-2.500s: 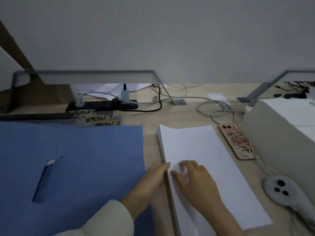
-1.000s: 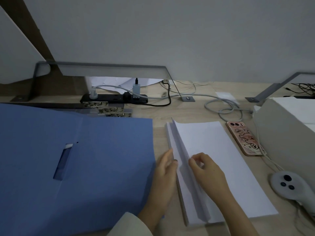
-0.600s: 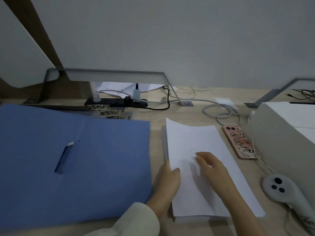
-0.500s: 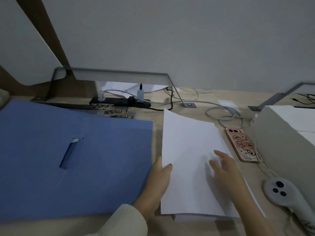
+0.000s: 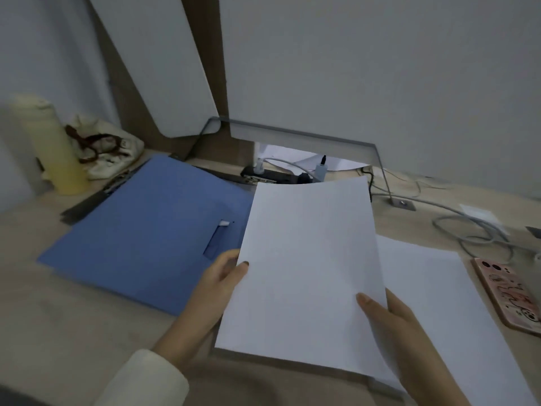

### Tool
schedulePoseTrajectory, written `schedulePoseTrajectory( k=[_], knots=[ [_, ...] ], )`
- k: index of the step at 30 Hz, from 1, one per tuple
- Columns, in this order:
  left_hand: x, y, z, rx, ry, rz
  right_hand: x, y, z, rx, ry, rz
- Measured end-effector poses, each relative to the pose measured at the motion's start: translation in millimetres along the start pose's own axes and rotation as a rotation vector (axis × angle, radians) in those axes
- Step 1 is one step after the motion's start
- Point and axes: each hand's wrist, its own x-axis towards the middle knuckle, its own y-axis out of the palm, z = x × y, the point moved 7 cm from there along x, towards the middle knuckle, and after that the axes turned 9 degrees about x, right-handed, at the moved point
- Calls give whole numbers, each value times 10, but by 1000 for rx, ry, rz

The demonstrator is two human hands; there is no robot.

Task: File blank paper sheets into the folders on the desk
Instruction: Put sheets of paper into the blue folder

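A blank white sheet (image 5: 304,268) is lifted off the desk and held between both hands. My left hand (image 5: 218,285) pinches its left edge, thumb on top. My right hand (image 5: 389,315) grips its right edge, thumb on the sheet. Beneath and to the right lies the stack of blank paper (image 5: 445,317). A blue folder (image 5: 146,238) lies flat on the desk at the left, with a slot cut in its cover; the sheet's left edge overlaps the folder's right side.
A pink-cased phone (image 5: 509,294) lies right of the stack. A power strip (image 5: 275,177) and grey cables (image 5: 474,230) sit at the back. A pale yellow bottle (image 5: 52,148) and a cloth bag (image 5: 105,148) stand at the far left.
The top sheet has come up off the stack and moved left toward the folder. Both hands now hold its edges. The camera has turned left, bringing the bottle and bag into view.
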Motion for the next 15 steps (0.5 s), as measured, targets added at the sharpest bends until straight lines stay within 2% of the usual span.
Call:
schedulePoseTrajectory(
  k=[4,10,12,15],
  knots=[
    [-59,-564,352,-49,-42,-140,92,268,-75,36,15,-9],
    [-181,-1067,864,122,-235,-161,345,585,-188,29,5,-36],
    [-213,-1178,957,178,-246,-198,407,647,-256,20,18,-43],
    [-222,-1233,999,126,-212,-244,465,650,-369,-20,24,-73]
  ],
)
